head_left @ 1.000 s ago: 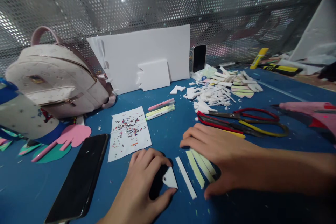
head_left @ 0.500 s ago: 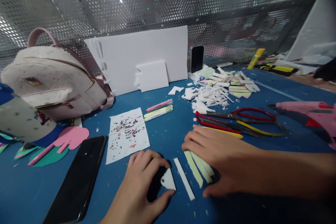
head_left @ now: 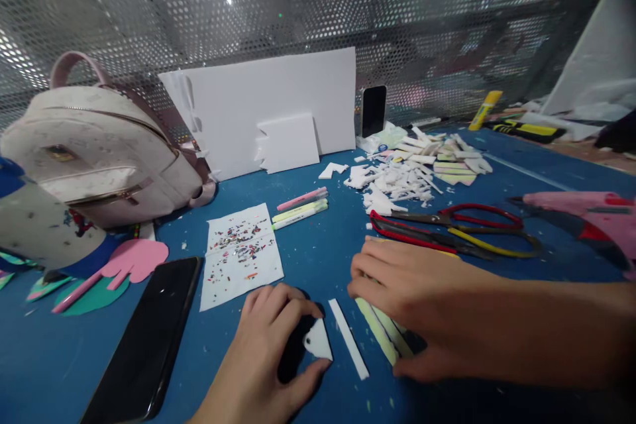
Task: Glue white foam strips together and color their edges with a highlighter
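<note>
On the blue desk (head_left: 313,245), a black phone (head_left: 144,341) lay left of the left hand (head_left: 271,338), which pinched a small holed white piece (head_left: 320,343) between finger and thumb, then came a white strip (head_left: 348,339), and the right hand (head_left: 410,295) arched wide over pale green strips (head_left: 378,331), whether gripping them I couldn't tell.

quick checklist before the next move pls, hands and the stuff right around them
1. Left hand on the small white flat piece with a dark spot: ok, between thumb and forefinger.
2. Right hand at the pale yellow-green flat strips: ok, over them.
3. Those strips fully visible: not ok, partly covered by the right hand.
4. Narrow white flat strip uncovered: ok, lying between the hands.
5. Pink glue gun apart from the hands: ok.
6. Glue gun cold: cannot tell.
</note>
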The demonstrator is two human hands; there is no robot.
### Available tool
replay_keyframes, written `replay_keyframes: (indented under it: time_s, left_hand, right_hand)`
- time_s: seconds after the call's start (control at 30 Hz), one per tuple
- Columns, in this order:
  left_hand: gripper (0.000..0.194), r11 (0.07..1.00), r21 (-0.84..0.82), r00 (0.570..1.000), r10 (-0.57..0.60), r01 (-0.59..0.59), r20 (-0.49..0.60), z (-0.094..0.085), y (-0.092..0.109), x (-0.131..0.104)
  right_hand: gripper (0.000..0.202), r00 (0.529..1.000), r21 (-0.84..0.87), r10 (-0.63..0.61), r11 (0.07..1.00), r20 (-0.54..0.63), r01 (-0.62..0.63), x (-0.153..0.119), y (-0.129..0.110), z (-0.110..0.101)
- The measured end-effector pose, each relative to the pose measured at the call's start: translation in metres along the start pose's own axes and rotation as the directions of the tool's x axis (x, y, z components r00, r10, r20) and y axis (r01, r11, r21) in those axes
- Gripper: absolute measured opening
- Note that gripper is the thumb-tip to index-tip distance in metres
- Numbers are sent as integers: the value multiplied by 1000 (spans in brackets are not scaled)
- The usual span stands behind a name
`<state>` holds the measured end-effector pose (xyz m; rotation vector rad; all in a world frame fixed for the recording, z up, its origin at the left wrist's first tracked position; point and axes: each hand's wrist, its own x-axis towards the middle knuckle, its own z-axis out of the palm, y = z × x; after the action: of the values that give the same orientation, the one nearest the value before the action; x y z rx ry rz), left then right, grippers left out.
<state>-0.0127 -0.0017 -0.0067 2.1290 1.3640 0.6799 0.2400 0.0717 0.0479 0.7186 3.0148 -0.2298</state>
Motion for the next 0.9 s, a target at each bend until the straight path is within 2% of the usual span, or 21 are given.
replay_keyframes:
  time_s: [0.13,0.33,0.57,0.63,0.77,0.9]
  left_hand:
    - [32,1000,5,1000,5,-5,-7,1,-1,-1]
    - [31,999,6,999,33,-33,-14,1,-2,-2]
    - [31,1000,1,1000,14,-14,-16,1,-1,-1]
    - [32,1000,0,1000,10,-10,-16,1,-1,-1]
    - [34,1000,7,1000,15,-14,-25,2,-2,-1]
    - [35,1000,6,1000,17,-17,-26,2,-3,0]
  right_hand:
    - [62,997,-89,-71,994,-9,69,6,-5,3]
    - [76,996,-30,-81,996,-26,80,12,-3,12]
    - [56,998,125,-53,991,-36,57,2,-2,6]
    - [59,996,132,-47,990,-75,57,0,-1,7]
    - [78,989,62,-18,998,-144,27,0,4,19]
    - [72,991,100,1,995,-131,12,1,4,22]
